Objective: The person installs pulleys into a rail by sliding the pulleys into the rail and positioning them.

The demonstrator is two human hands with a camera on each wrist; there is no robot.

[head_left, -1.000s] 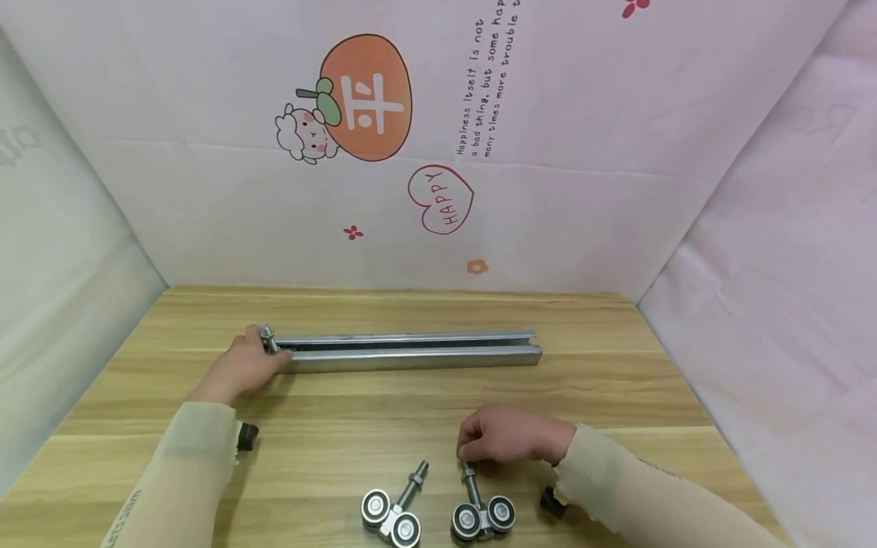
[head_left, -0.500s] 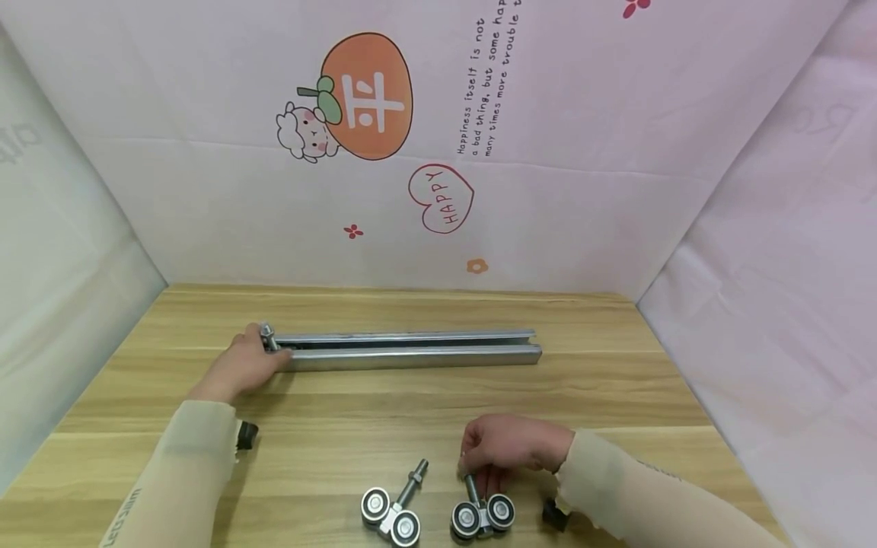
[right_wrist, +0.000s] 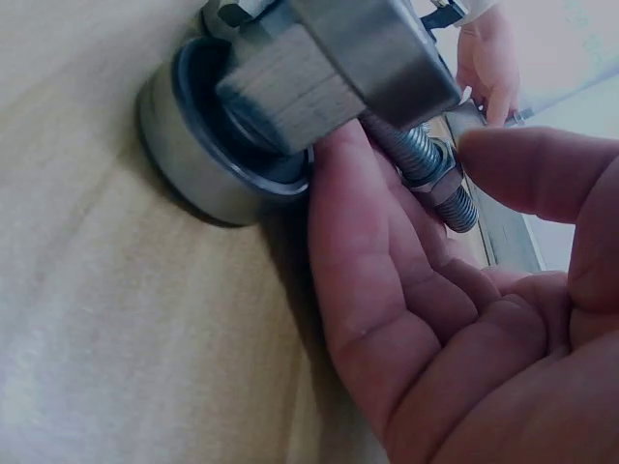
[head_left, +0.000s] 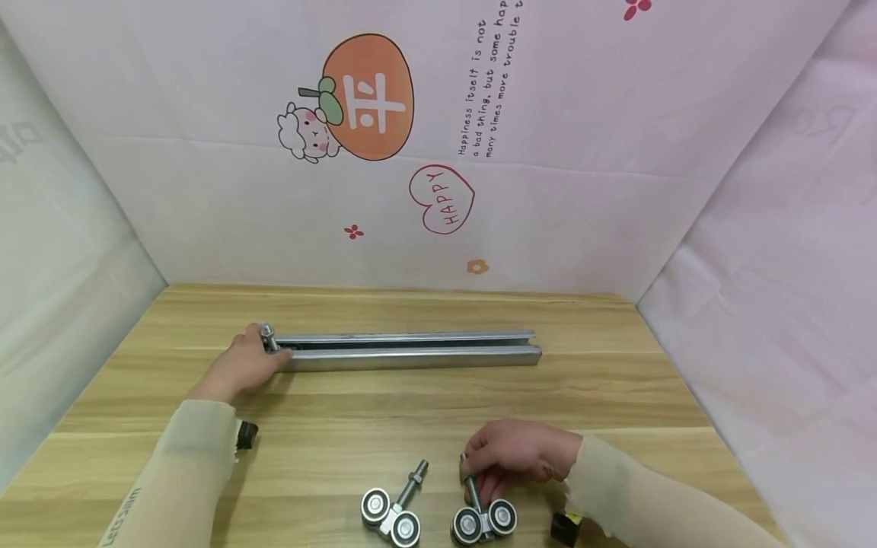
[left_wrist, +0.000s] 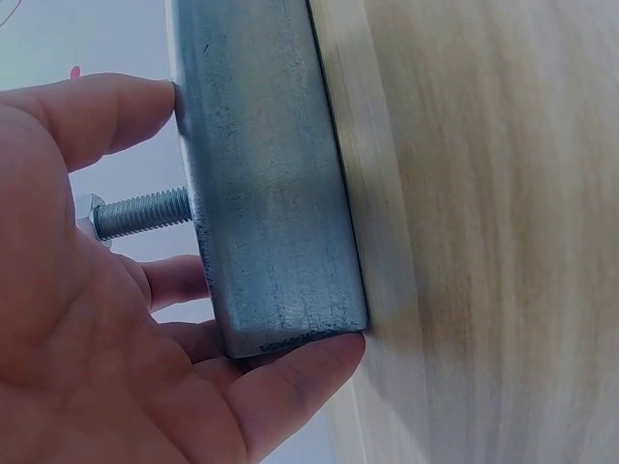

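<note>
A long metal channel rail [head_left: 411, 359] lies across the table, slot facing up. My left hand [head_left: 243, 361] grips its left end, where a bolt [head_left: 268, 335] stands up out of the slot; whatever carries that bolt is hidden inside. From the left wrist view, fingertips press the rail's edge and end [left_wrist: 276, 193] beside the threaded bolt [left_wrist: 145, 213]. Near the front, my right hand [head_left: 517, 449] holds a roller trolley [head_left: 467, 525] by its bolt. In the right wrist view, the thumb is by the nut [right_wrist: 440, 174] and fingers lie behind the threads.
A second roller trolley [head_left: 404, 527] lies left of the held one, its bolt pointing up and right. White printed cloth [head_left: 562, 221] walls the wooden table [head_left: 329, 426] at the back and both sides. Black wrist devices [head_left: 565, 529] hang below the sleeves.
My right hand has shifted slightly down and right, its fingers going from the bolt's tip to around its shaft. The held trolley has barely moved. The left hand and rail have stayed put.
</note>
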